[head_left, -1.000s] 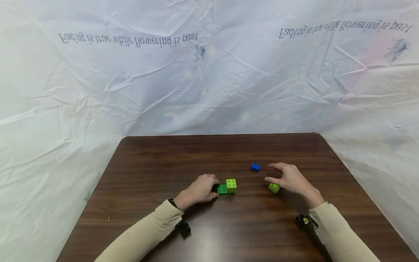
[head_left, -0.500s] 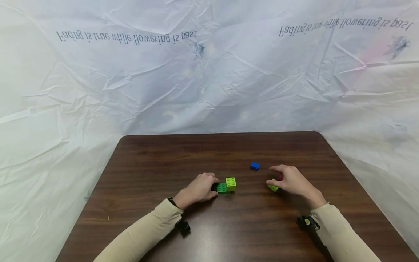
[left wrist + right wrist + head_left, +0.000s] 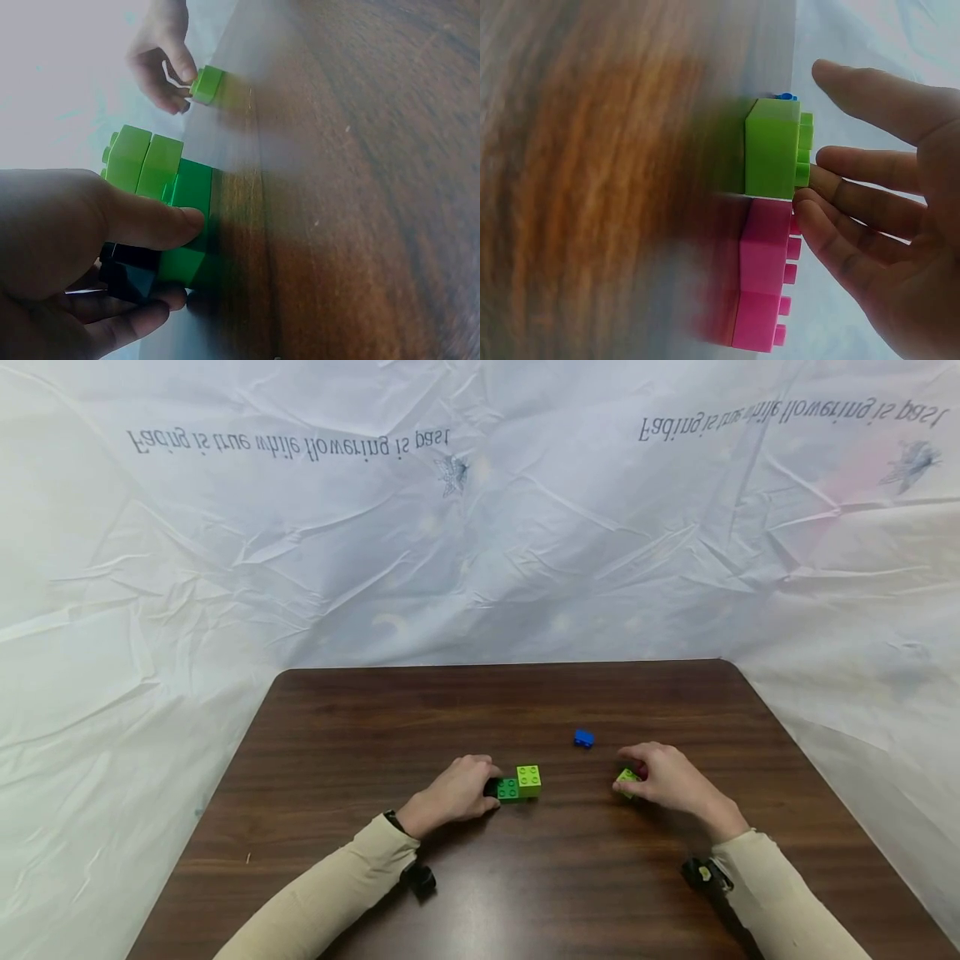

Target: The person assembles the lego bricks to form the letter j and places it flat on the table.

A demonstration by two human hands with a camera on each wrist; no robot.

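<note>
In the head view my left hand holds a brick build flat on the table. The left wrist view shows its dark green brick as the base, with two lime bricks stacked at one end and a black brick under my fingers. My right hand is over a loose lime brick, thumb and fingers spread. In the right wrist view its fingertips are close to the studs of that lime brick; contact is unclear. Beside it lies a pink brick piece, mostly hidden by my hand in the head view.
A small blue brick lies behind the loose lime brick, toward the far edge. All sits on a dark brown wooden table. A pale printed sheet hangs behind and at the sides.
My right hand has shifted slightly right and down over the loose lime brick, its fingers now nearer to it. The left hand keeps its hold on the build.
</note>
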